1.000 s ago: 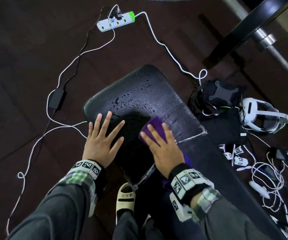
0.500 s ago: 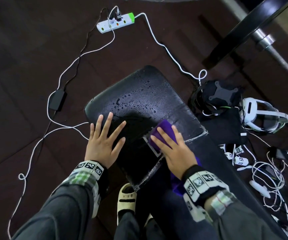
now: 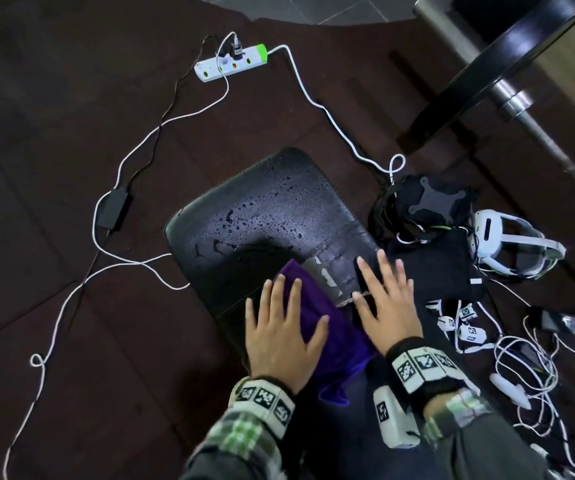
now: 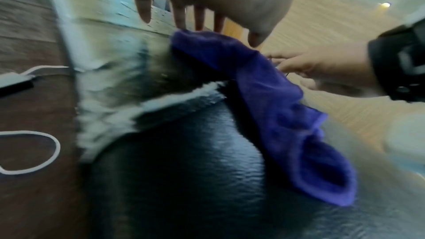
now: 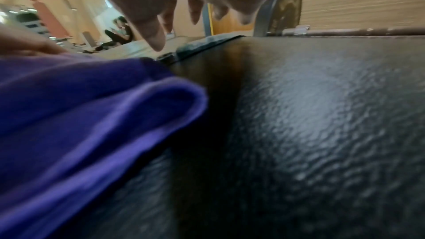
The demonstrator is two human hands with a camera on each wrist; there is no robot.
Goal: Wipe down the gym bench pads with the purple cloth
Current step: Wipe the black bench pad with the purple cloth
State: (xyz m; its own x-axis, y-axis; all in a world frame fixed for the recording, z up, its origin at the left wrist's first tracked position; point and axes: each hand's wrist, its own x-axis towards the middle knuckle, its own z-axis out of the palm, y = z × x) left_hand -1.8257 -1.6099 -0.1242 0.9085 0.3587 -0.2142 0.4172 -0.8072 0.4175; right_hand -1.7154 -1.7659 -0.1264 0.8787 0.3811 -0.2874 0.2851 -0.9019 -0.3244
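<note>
Dark flooring surrounds the black padded desk (image 3: 272,216), whose far end is beaded with water droplets (image 3: 262,216). On its near part the purple cloth (image 3: 327,327) lies bunched along the middle, trailing back toward the person. Left hand (image 3: 281,336) lies on the cloth's left side with fingers (image 3: 279,289) straight and spread, pressing rather than gripping. Right hand (image 3: 388,301) sits just beside the cloth near the desk's right edge, fingers (image 3: 365,271) splayed flat, holding nothing. Off the far end lies a white power strip (image 3: 230,64); off the right edge, a white headset (image 3: 507,240).
</note>
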